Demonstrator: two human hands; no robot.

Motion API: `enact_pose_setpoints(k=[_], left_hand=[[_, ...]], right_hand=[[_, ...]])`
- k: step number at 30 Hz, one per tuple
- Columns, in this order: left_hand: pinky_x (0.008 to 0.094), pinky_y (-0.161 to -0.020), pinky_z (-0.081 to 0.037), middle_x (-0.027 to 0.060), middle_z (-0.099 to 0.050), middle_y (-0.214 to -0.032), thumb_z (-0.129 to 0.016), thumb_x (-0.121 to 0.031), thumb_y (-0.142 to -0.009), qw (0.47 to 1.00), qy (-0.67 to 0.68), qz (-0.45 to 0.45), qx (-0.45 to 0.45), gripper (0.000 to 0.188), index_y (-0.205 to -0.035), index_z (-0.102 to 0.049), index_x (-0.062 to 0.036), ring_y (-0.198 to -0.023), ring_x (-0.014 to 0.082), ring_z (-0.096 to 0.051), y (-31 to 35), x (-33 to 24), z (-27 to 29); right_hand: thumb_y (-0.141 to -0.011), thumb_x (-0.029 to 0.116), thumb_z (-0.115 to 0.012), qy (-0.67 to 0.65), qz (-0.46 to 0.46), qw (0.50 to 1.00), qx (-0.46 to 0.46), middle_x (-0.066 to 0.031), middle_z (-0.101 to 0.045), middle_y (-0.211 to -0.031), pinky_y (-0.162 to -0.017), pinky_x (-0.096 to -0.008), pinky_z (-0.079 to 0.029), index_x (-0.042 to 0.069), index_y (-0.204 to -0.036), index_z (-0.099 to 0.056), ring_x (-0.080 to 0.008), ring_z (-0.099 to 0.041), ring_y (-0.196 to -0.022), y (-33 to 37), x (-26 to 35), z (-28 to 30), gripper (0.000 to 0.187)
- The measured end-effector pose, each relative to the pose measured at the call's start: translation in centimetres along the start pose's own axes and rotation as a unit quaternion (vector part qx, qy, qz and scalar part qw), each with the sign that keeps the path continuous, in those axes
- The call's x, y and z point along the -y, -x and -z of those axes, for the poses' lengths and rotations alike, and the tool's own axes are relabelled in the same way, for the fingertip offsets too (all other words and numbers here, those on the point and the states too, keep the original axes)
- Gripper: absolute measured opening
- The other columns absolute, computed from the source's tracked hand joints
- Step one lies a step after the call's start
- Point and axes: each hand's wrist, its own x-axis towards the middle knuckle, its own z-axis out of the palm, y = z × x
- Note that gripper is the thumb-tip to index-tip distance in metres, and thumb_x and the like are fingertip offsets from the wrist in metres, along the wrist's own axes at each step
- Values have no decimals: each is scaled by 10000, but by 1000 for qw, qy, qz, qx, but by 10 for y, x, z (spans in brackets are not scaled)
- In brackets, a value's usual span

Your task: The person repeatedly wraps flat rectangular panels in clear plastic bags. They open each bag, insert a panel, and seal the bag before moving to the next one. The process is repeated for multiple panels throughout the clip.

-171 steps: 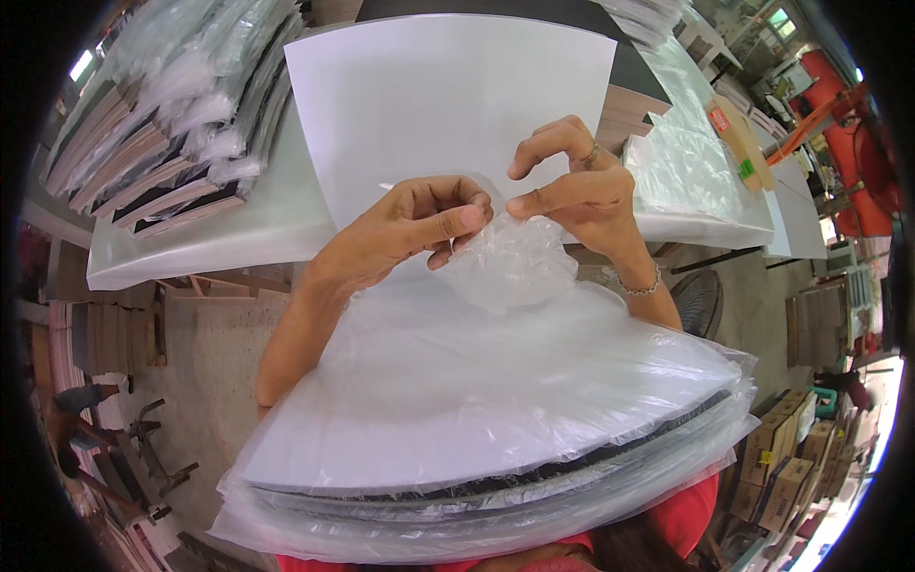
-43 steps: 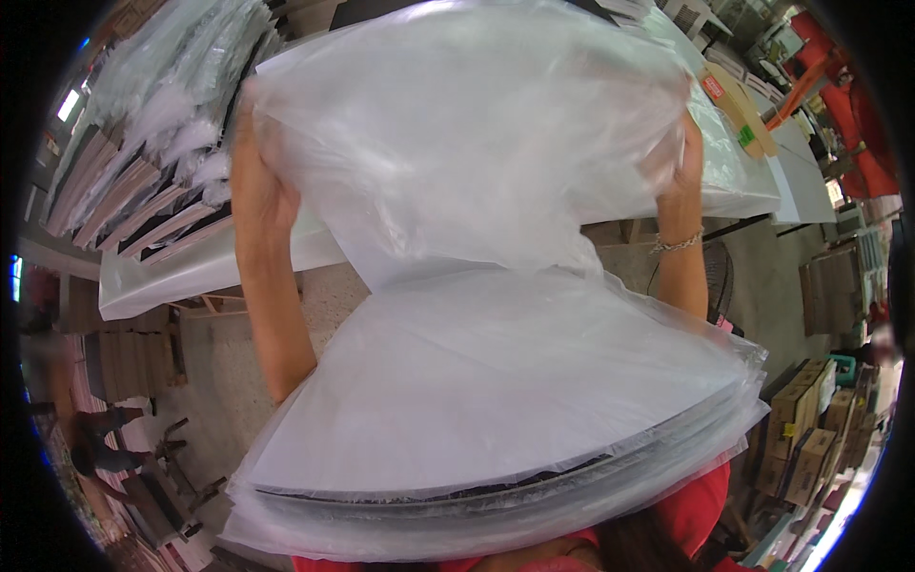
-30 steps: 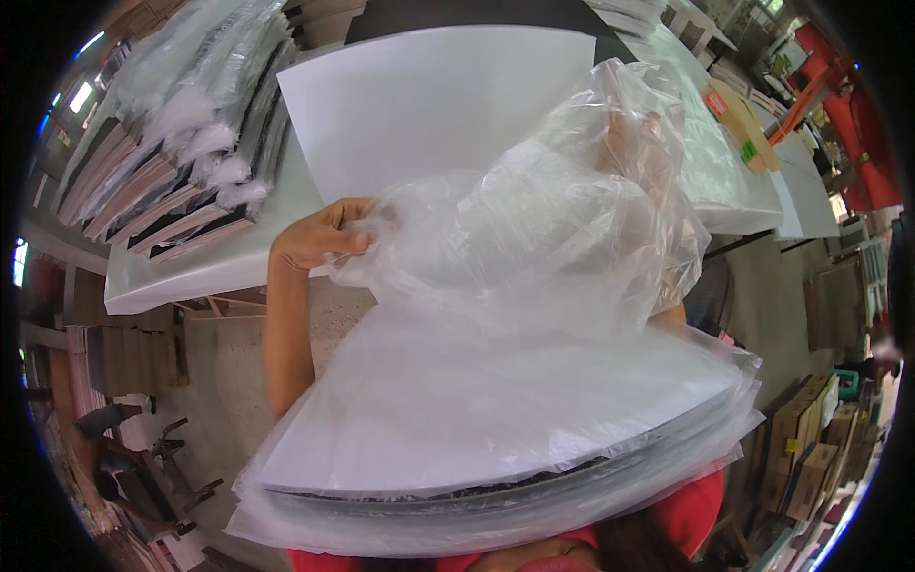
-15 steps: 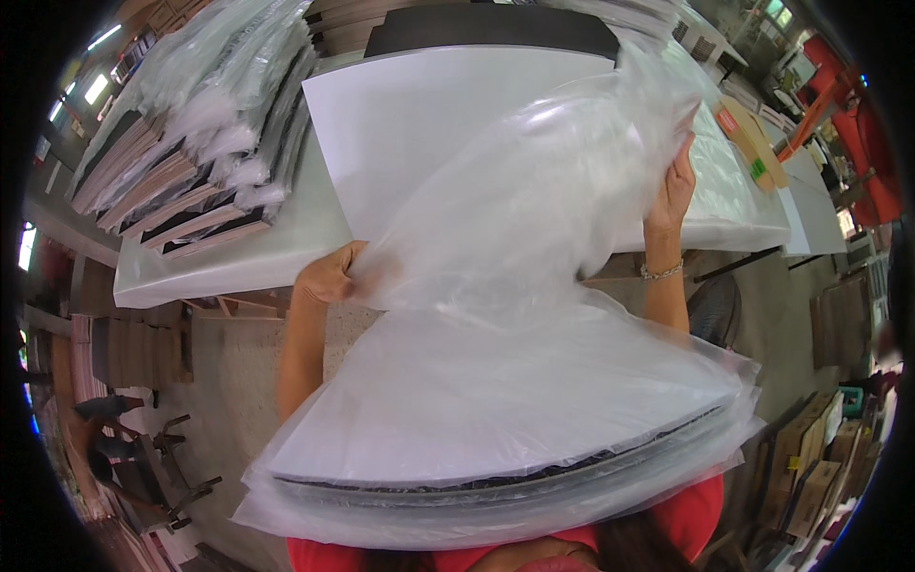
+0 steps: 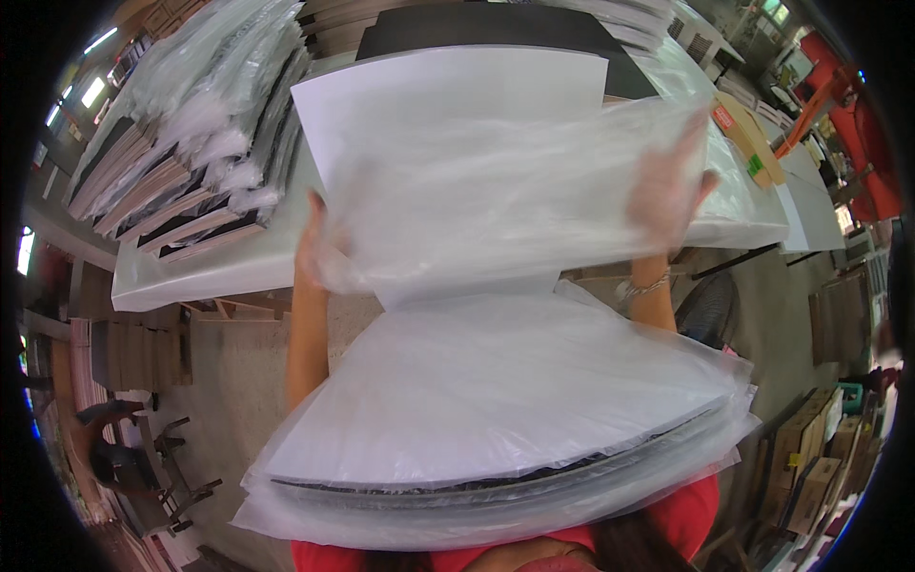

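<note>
A clear plastic bag (image 5: 496, 205) is stretched wide between my two hands, blurred by motion. My left hand (image 5: 315, 243) holds its left end, the fingers partly behind the film. My right hand (image 5: 664, 200) holds the other end, smeared, its thumb standing out to the right. Behind the film a white panel (image 5: 448, 86) lies on the table, partly covered. A dark panel (image 5: 496, 29) lies beyond it. Against my body rests a wide white board wrapped in plastic (image 5: 505, 391), a dark edge showing along its near side.
Several plastic-wrapped panels (image 5: 191, 143) are piled on the left of the covered table (image 5: 210, 276). A cardboard piece (image 5: 751, 143) lies at the right. Boxes (image 5: 810, 477) stand on the floor at right, with a dark chair-like frame (image 5: 143, 467) at left.
The bunched plastic bag has been lowered and spread sideways, uncovering more of the white panel's top. My right hand has come down slightly; my left hand has turned, with its thumb up.
</note>
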Motion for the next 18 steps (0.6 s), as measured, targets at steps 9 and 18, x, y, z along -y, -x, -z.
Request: enact_pose_setpoints(k=[9,18], left_hand=[[404,-826,-470,66,-596,-1035,-645,-388,-825,986,164,-34,5,418,-1095,-552,-82,-998,191,-542,37,-67,47],[309,-781,-461,34,-592,-931,-649,-46,-755,886,-428,-8,-176,191,-936,-589,-33,-872,196,-563,-88,-101,-5]], right_hand=[[-811,301,-695,67,-150,983,-83,-68,-541,-1217,-1029,-466,-350,95,-1307,-446,-254,-461,-1181,-4,45,20,592],[-691,-148,-510,694,-7,704,-151,-38,-525,-957,-758,-223,-440,54,-1167,-495,-109,-542,-838,-59,36,37,517]])
